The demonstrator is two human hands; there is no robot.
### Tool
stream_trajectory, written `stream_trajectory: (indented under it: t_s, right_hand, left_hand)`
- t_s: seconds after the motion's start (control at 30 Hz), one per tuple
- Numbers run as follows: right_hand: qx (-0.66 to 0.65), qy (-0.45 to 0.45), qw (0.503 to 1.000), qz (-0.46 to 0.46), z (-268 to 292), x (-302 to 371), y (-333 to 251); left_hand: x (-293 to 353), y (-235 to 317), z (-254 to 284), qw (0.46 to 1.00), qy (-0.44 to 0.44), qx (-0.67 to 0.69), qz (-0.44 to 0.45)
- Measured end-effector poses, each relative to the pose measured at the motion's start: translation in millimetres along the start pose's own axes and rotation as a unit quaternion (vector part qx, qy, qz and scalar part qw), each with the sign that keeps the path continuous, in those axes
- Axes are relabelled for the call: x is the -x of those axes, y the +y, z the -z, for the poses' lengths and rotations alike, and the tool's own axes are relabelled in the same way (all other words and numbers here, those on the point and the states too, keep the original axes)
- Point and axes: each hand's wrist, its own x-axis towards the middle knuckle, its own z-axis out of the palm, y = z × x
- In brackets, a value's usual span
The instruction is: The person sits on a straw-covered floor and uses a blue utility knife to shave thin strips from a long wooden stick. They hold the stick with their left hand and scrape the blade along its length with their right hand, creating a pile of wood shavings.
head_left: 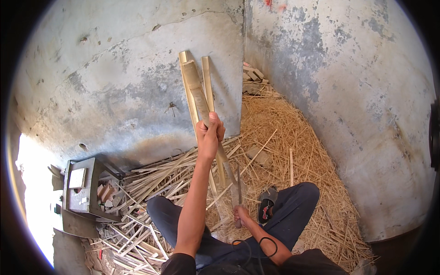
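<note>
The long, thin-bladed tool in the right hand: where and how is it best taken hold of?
Probably by the short handle at its lower end, coming from the person's right, where the right hand grips it. The tool stands nearly upright in the view, its slim blade pointing away from the person, so fingers should stay below it. Which edge is sharp cannot be told.

Clear air is found above the straw-like litter toward the right-hand wall, while passage leftward is obstructed by the raised bamboo pieces, left forearm and left knee.
</note>
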Motion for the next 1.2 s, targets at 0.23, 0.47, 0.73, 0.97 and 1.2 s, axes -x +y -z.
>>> stream_trajectory:
  t_s: [0.23,0.47,0.73,0.97,1.2]
  right_hand:
    - [-0.034,0.041,0.995,0.084,-5.2,2.0,-9.2]
    - [-0.039,-0.080,0.988,0.123,-26.6,29.5,-42.5]
    - [-0.016,0.039,0.998,0.052,2.3,5.2,-15.4]
    - [0.009,-0.041,0.976,0.211,-29.4,36.8,-51.4]
    - [-0.047,0.010,0.998,-0.040,18.2,-13.4,7.1]
  left_hand:
    - [3.0,1.2,6.5,0.998,-0.056,0.019,0.026]
    - [-1.1,9.1,19.2,0.958,-0.229,0.105,0.138]
    - [0.9,10.6,20.7,0.952,-0.254,0.109,0.134]
    - [4.8,6.7,7.6,0.984,-0.129,0.057,0.112]
    - [-5.5,8.8,-5.1,0.994,-0.061,0.017,0.091]
